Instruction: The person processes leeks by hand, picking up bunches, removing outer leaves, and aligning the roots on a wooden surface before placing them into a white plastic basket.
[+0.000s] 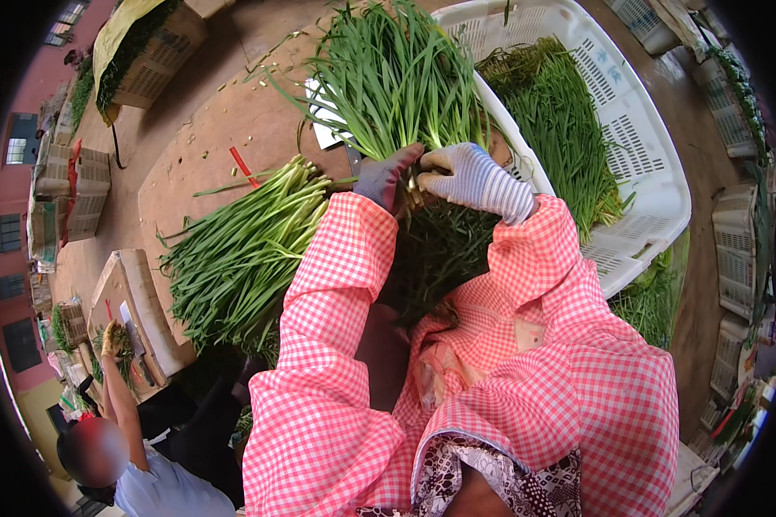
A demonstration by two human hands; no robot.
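Observation:
My left hand [388, 178], in a grey and purple knit glove, is closed around the pale stem ends of a bunch of garlic chives [394, 84]. My right hand [475, 178], in a white and blue striped glove, grips the same stems from the other side. The leaves fan out away from me over the board. Beside my left forearm lies a second pile of garlic chives [246, 252], stems towards my left hand. A flat, bright, blade-like piece [325, 119] is partly hidden under the held leaves.
A white plastic crate [627, 148] with more greens [556, 129] stands to the right. A red strip [242, 167] and stem scraps lie on the brown board [213, 142]. At lower left, a co-worker's gloved hand [111, 339] is beside a cleaver [131, 329] on another board.

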